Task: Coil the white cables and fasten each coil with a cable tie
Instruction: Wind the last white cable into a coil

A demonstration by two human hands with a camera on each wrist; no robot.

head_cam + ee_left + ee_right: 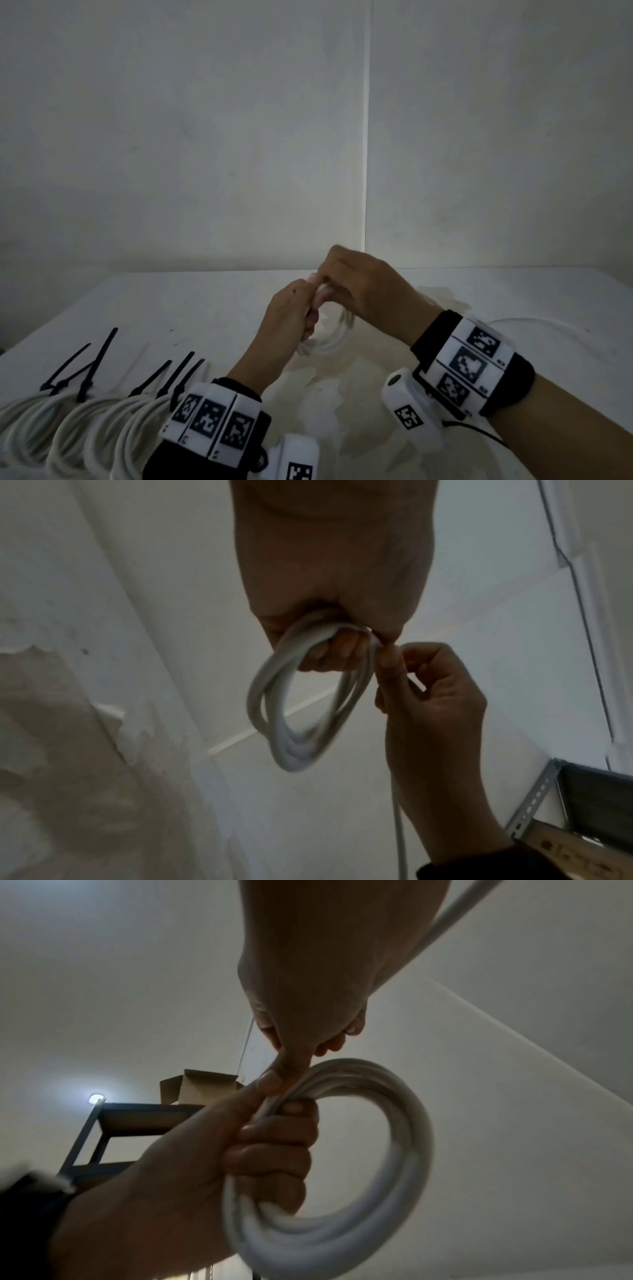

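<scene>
Coil (pixel 342 1150) of white cable, held above the desk (pixel 171 308), feels light and springy, my left hand (pixel 287 318) gripping its gathered loops while my right hand (pixel 359 277) pinches what looks like the trailing strand.

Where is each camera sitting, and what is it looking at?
Head: worn on the head, looks down at the table; both hands and wristbands show, tied coils lie at left.
Left wrist: looks along the left hand gripping the coil.
Right wrist: looks along the right hand feeding loose cable.
All three share the coil and both hands.
</scene>
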